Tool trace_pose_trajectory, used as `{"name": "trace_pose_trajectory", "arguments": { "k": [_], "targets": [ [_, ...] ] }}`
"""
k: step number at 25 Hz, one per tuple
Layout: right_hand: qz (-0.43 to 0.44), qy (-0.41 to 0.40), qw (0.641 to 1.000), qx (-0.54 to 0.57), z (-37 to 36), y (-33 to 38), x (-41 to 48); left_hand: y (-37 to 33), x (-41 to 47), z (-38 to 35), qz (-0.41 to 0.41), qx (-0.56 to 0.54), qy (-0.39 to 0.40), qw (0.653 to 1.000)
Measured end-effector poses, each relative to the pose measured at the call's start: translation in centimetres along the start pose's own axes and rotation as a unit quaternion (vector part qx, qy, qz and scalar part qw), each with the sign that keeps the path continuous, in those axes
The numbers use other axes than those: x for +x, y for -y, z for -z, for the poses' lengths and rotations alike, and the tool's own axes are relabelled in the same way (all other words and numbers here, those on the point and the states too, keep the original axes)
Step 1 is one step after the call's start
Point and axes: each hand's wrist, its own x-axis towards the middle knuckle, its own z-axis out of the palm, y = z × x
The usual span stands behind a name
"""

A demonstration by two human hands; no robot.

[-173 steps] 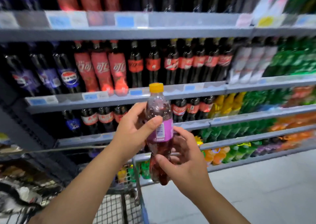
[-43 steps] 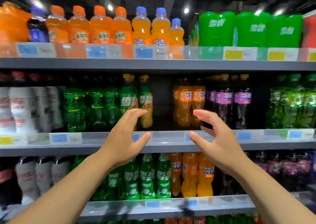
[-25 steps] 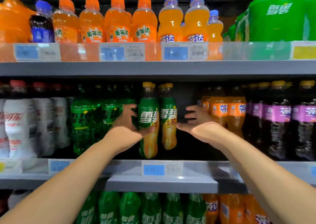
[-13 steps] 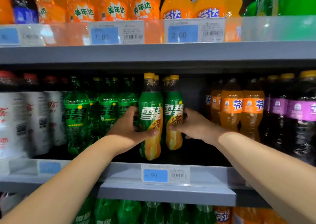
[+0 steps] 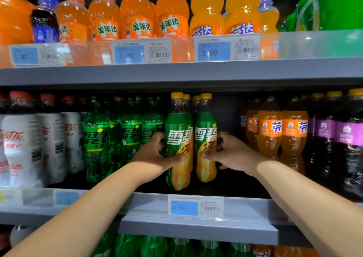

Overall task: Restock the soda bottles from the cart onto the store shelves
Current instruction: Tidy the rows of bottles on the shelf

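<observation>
On middle shelf point(image 5: 196, 229), head view: two green-and-yellow soda bottles, upright, side by side near front edge. Grip: left hand point(image 5: 153, 154) curled round left bottle point(image 5: 177, 139), thumb across label, fingers hidden behind. Same for right hand point(image 5: 233, 154) on right bottle point(image 5: 206, 137). Two further yellow caps point(image 5: 186, 96) behind, bodies hidden. Material: clear contoured plastic, glossy wrap labels. Neighbours: green bottles point(image 5: 96, 139) left, orange bottles point(image 5: 269, 131) right. Price tag point(image 5: 195, 207) reads 4.90; tag further left blurred. Lower-shelf bottles cut off.
</observation>
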Motion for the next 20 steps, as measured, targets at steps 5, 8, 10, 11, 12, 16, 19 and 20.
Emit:
{"name": "trace_pose_trajectory", "arguments": {
  "k": [5, 8, 10, 11, 12, 16, 19, 20],
  "targets": [
    [-0.007, 0.010, 1.000, 0.028, -0.1, -0.1, -0.3, 0.1, 0.3, -0.2, 0.021, -0.025, 0.032, 0.999],
    [-0.015, 0.007, 0.998, 0.063, -0.4, 0.1, 0.0, 0.5, 1.1, -0.3, 0.032, -0.066, 0.033, 0.997],
    [-0.020, 0.013, 0.996, 0.087, -0.4, 0.3, 0.0, 0.7, 1.3, -0.2, 0.036, -0.076, 0.037, 0.996],
    [-0.022, 0.016, 0.995, 0.097, -0.5, 0.3, 0.0, 0.9, 1.3, -0.2, 0.037, -0.078, 0.034, 0.996],
    [-0.023, 0.022, 0.994, 0.107, -0.4, 0.4, 0.0, 1.1, 1.3, -0.2, 0.038, -0.079, 0.029, 0.996],
    [-0.014, 0.061, 0.991, 0.119, -0.5, 0.6, -0.6, 1.2, 1.3, -0.3, 0.023, -0.087, 0.009, 0.996],
    [-0.012, 0.056, 0.991, 0.121, -0.5, 0.6, -0.8, 1.1, 1.1, -0.3, 0.018, -0.078, 0.001, 0.997],
    [-0.011, 0.052, 0.991, 0.119, -0.4, 0.6, -0.8, 1.0, 1.0, -0.2, 0.019, -0.071, -0.004, 0.997]
  ]
}}
